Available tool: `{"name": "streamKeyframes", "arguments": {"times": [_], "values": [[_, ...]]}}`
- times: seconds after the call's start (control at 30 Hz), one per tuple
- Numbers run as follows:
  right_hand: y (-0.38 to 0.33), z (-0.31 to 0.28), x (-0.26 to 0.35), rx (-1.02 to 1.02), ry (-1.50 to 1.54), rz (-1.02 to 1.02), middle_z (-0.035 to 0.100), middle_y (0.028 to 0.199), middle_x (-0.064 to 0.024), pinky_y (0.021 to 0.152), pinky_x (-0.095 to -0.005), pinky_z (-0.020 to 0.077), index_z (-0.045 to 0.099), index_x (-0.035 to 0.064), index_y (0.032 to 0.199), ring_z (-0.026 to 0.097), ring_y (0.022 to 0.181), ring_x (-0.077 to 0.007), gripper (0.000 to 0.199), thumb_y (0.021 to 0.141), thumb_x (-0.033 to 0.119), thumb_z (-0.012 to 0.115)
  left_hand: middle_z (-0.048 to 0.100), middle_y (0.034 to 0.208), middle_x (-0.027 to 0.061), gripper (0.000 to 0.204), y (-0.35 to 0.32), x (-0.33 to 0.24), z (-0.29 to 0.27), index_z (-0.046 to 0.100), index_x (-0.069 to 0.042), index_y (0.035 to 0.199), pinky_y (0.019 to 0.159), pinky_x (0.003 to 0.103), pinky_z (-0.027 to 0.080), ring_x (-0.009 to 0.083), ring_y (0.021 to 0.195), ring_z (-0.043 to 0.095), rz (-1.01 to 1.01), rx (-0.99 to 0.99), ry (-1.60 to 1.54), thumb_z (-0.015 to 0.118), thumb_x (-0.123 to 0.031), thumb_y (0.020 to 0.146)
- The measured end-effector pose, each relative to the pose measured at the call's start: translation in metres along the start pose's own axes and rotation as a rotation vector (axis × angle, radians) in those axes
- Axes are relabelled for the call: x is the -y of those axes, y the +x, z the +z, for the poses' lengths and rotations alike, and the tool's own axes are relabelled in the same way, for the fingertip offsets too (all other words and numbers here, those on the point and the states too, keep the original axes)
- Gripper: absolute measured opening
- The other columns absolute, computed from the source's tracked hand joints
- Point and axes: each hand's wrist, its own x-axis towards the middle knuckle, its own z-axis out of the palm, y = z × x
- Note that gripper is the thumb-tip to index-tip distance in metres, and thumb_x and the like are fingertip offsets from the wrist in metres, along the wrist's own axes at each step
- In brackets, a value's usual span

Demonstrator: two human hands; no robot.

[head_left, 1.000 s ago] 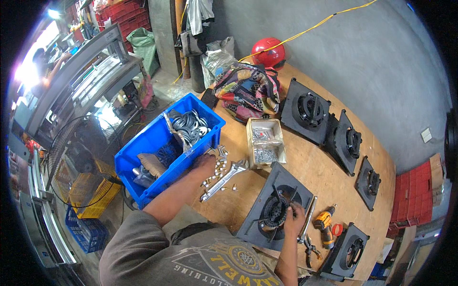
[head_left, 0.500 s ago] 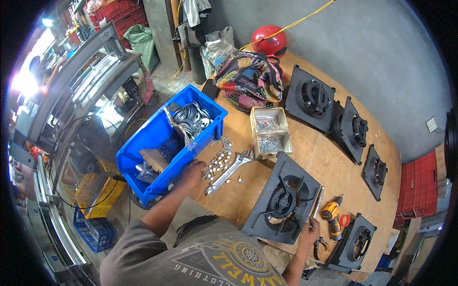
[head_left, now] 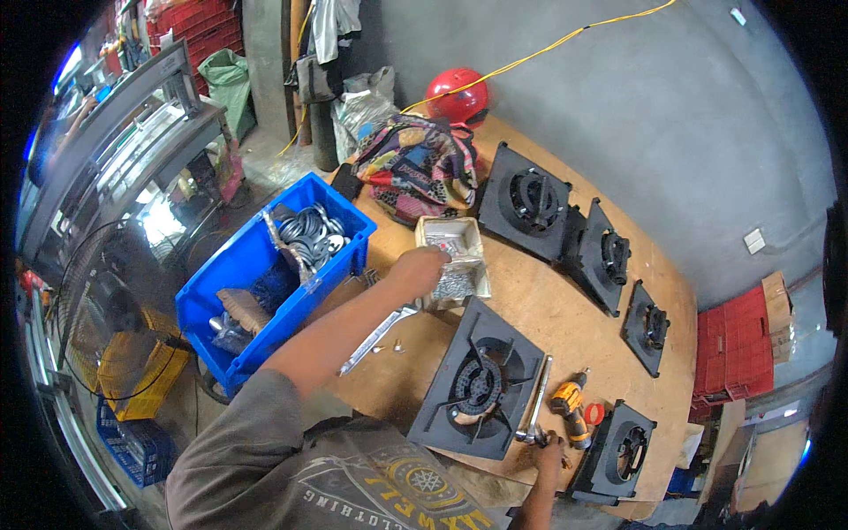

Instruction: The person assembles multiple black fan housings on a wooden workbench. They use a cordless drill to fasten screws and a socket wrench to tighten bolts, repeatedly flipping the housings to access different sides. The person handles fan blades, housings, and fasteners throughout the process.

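Observation:
My left hand (head_left: 419, 273) reaches across the table to the small white box (head_left: 481, 281) of screws, fingers bent together over its near side. Whatever they pinch is hidden. My right hand (head_left: 549, 451) is closed at the table's near edge, beside the head of a ratchet wrench (head_left: 537, 402); what it grips is unclear. Between the hands lies a black square stove plate (head_left: 442, 402) with a round burner (head_left: 478, 385) and pan supports. An adjustable wrench (head_left: 375, 340) lies under my left forearm, with a few small brass fittings (head_left: 397, 347) beside it.
A blue bin (head_left: 256, 340) of metal rings stands at the left. An orange cordless drill (head_left: 570, 405), red tape roll (head_left: 594, 413) and another burner plate (head_left: 616, 455) are at the right. More burner plates (head_left: 523, 201), a patterned backpack (head_left: 420, 168) and red helmet (head_left: 458, 94) line the back.
My left hand has moved from the brass fittings beside the blue bin to the white box. My right hand has left the stove plate's edge for the ratchet's near end. The view has shifted right.

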Motion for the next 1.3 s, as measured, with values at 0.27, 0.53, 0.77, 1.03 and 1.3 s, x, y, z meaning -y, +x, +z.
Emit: {"name": "streamKeyframes", "arguments": {"times": [0.27, 0.53, 0.77, 1.03, 1.3], "values": [[-0.029, 0.003, 0.001, -0.280, 0.362, 0.065, 0.052, 0.129, -0.0264, 0.103, -0.0449, 0.0431, 0.061, -0.0007, 0.120, 0.053, 0.119, -0.0412, 0.047, 0.075, 0.008, 0.073, 0.071, 0.098, 0.0216, 0.021, 0.079, 0.002, 0.114, 0.075, -0.004, 0.090, 0.082, 0.047, 0.055, 0.0367, 0.092, 0.069, 0.236, 0.620, 0.296, 0.063, -0.011, 0.075], [-0.007, -0.060, -0.004, -0.284, 0.203, 0.065, 0.053, 0.130, -0.0242, 0.103, -0.0459, 0.0425, 0.058, 0.0014, 0.125, 0.050, 0.122, -0.0413, 0.052, 0.076, 0.008, 0.072, 0.072, 0.102, 0.0196, 0.023, 0.097, 0.010, 0.146, 0.076, -0.003, 0.091, 0.084, 0.046, 0.054, 0.0338, 0.097, 0.070, 0.094, 0.691, 0.368, 0.069, -0.016, 0.075], [0.076, -0.067, -0.011, -0.019, -0.050, -0.005, 0.050, 0.137, -0.0213, 0.103, -0.0490, 0.0421, 0.046, 0.0135, 0.142, 0.048, 0.128, -0.0384, 0.074, 0.074, 0.014, 0.075, 0.069, 0.107, 0.0231, 0.036, 0.088, -0.006, 0.123, 0.072, 0.000, 0.102, 0.089, 0.046, 0.053, 0.0362, 0.100, 0.068, -0.057, 0.679, 0.332, 0.069, -0.023, 0.075], [0.104, -0.041, -0.003, -0.019, -0.091, 0.008, 0.059, 0.122, -0.0194, 0.094, -0.0527, 0.0462, 0.043, 0.0097, 0.144, 0.059, 0.112, -0.0374, 0.083, 0.070, 0.023, 0.079, 0.069, 0.106, 0.0237, 0.037, 0.076, -0.016, 0.115, 0.067, -0.001, 0.104, 0.088, 0.047, 0.053, 0.0400, 0.102, 0.066, -0.101, 0.527, 0.318, 0.071, -0.018, 0.071], [0.097, -0.034, -0.002, -0.155, -0.138, -0.022, 0.061, 0.114, -0.0157, 0.090, -0.0507, 0.0477, 0.048, 0.0083, 0.138, 0.059, 0.109, -0.0358, 0.080, 0.067, 0.026, 0.081, 0.070, 0.103, 0.0252, 0.039, 0.080, -0.002, 0.129, 0.073, 0.003, 0.094, 0.085, 0.045, 0.056, 0.0364, 0.099, 0.069, -0.163, 0.516, 0.291, 0.078, -0.022, 0.065]]}}
